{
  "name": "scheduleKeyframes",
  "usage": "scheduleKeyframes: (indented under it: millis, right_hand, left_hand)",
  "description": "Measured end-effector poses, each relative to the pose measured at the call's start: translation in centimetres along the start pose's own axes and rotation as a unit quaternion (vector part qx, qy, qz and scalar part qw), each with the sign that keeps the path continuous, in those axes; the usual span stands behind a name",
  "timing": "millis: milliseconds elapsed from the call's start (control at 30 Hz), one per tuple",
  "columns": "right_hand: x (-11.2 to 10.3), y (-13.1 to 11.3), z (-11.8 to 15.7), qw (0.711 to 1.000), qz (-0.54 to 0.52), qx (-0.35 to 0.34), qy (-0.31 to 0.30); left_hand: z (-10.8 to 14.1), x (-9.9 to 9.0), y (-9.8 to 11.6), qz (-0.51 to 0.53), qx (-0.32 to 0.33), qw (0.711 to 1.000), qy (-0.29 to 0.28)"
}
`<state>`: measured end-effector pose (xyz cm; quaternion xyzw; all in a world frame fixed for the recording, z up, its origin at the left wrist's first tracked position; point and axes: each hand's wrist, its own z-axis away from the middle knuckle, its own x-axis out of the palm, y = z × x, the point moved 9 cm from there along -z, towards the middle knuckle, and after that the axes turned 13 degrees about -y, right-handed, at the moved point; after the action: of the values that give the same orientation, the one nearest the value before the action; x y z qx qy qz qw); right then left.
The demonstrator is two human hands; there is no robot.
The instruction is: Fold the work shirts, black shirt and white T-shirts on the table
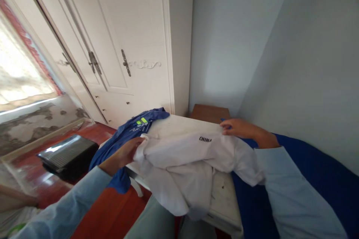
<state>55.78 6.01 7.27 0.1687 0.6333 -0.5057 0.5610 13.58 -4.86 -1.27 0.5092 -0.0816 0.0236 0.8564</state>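
A white shirt [179,153] with the black word "CHINA" on it lies across the white table in front of me, its lower part draping over the near edge. My left hand [131,151] is closed on the shirt's left end. At the far right corner of the shirt, my right hand [235,127] pinches the fabric between thumb and fingers. A blue shirt [123,138] with yellow-green marks lies on the table's left side and hangs down past its edge, close to my left hand.
The white table [224,198] stands before a white wardrobe [134,26]. Dark blue cloth [303,164] spreads to the right. A black case [67,157] sits on the red floor [101,213] at left. Behind the table is a brown wooden piece [210,112].
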Motion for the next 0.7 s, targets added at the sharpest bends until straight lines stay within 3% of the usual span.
scheduleKeyframes:
  millis: [67,100,133,200,267,333,400,467,600,700]
  right_hand:
    - [2.2,2.4,-1.1,0.997,0.004,0.051,-0.060]
    - [2.8,3.1,-1.4,0.996,-0.002,0.063,-0.069]
    - [3.1,3.6,-1.5,0.995,-0.011,0.066,-0.072]
    - [3.5,3.9,-1.5,0.995,-0.022,0.055,-0.075]
    - [4.0,4.2,-1.4,0.994,-0.018,0.054,-0.097]
    - [4.5,4.8,-1.3,0.990,-0.004,0.071,-0.121]
    - [4.7,5.4,-1.5,0.988,0.015,0.094,-0.121]
    - [4.9,5.6,-1.7,0.986,0.034,0.111,-0.122]
    - [6.1,4.9,-1.7,0.976,0.040,0.126,-0.174]
    - [6.0,3.5,-1.5,0.971,0.064,0.114,-0.198]
  left_hand:
    - [-0.7,-0.4,-1.0,-0.166,-0.014,0.986,0.000]
    - [-0.8,-0.6,-0.5,-0.261,0.001,0.965,0.013]
    - [-0.7,-0.6,0.6,-0.356,0.027,0.933,0.034]
    - [-0.3,-0.1,3.6,-0.522,0.087,0.843,0.096]
    - [-0.1,0.8,6.8,-0.623,0.143,0.752,0.164]
    - [-0.9,2.2,8.9,-0.660,0.193,0.703,0.178]
    - [-3.2,3.9,9.3,-0.670,0.232,0.695,0.115]
    - [-6.0,5.4,8.3,-0.672,0.235,0.701,0.034]
    - [-10.1,7.0,5.0,-0.705,0.157,0.687,-0.076]
    - [-10.6,7.6,4.1,-0.721,0.124,0.671,-0.119]
